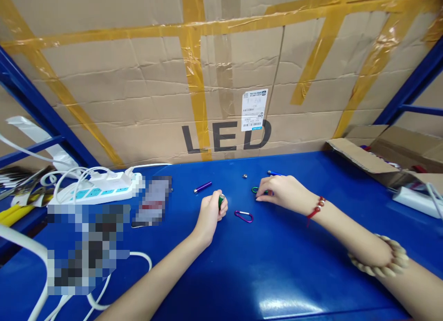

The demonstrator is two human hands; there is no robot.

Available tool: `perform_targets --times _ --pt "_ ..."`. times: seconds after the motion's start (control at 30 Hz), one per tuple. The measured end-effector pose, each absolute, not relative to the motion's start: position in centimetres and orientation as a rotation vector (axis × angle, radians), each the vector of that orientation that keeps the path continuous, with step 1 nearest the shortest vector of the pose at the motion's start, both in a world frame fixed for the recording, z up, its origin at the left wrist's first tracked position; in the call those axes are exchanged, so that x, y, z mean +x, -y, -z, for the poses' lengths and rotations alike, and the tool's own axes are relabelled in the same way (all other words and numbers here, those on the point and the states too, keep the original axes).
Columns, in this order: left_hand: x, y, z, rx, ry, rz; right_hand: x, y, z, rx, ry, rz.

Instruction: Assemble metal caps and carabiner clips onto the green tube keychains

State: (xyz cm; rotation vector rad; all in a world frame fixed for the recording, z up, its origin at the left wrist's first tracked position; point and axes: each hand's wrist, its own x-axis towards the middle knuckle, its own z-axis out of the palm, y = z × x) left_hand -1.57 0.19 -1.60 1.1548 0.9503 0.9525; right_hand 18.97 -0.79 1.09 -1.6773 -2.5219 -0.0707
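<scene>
My left hand (211,215) is closed around a small green metal tube (221,201), held upright over the blue table (263,265). My right hand (282,193) rests on the table with its fingertips pinched on a green carabiner clip (255,190). A purple carabiner clip (244,215) lies on the table between my two hands. A purple tube (203,187) lies just beyond my left hand. A blue tube (275,173) lies past my right hand, and a tiny metal part (244,176) sits nearby.
A white power strip (104,188) with white cables sits at the left. A large taped cardboard box marked LED (224,81) stands along the table's back. An open cardboard box (384,159) stands at the right. Blue rack posts (41,113) flank the table.
</scene>
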Motion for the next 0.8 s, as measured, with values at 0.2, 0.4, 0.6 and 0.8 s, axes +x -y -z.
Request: perform_targets --times 0.2,0.4,0.6,0.8 --pt "-1.3 0.2 1.5 1.255 -0.966 -0.987 18.2 1.1 -0.8 -1.513 2.389 0.023" --pt "-1.3 1.0 2.0 1.438 -0.927 -0.977 15.4 3.3 -1.8 -1.054 2.038 -0.413" --pt "-1.4 2.3 1.6 1.665 -0.949 -0.953 14.5 4.2 -1.9 -0.993 1.924 -0.699" --pt "-1.5 2.5 1.4 1.754 -1.001 -0.993 14.7 3.8 -1.8 -0.982 1.891 -0.767"
